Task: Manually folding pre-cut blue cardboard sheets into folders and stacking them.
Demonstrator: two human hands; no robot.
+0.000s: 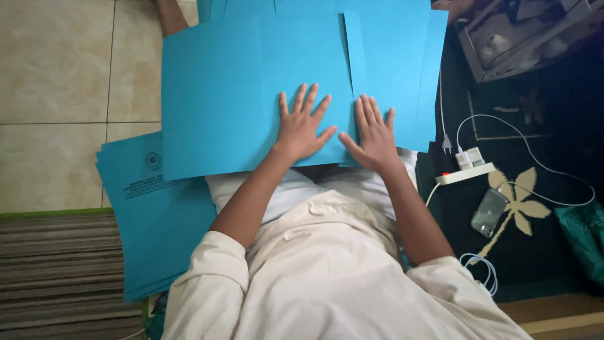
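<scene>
A large blue paper sheet (220,94) lies spread over my lap. My left hand (302,126) rests flat on it, fingers spread, just left of a fold or cut line near the sheet's middle. My right hand (374,133) presses flat on the right part of the blue sheet (396,56), fingers together and pointing away from me. Neither hand grips anything. A stack of blue printed sheets (157,214) lies to my left on the floor, partly under the big sheet.
Beige floor tiles (56,82) fill the upper left and a striped mat (56,271) the lower left. At right, on a dark patterned mat, lie a white power strip (465,173) with chargers, a phone (489,212), white cables (541,164) and a grey box (522,38).
</scene>
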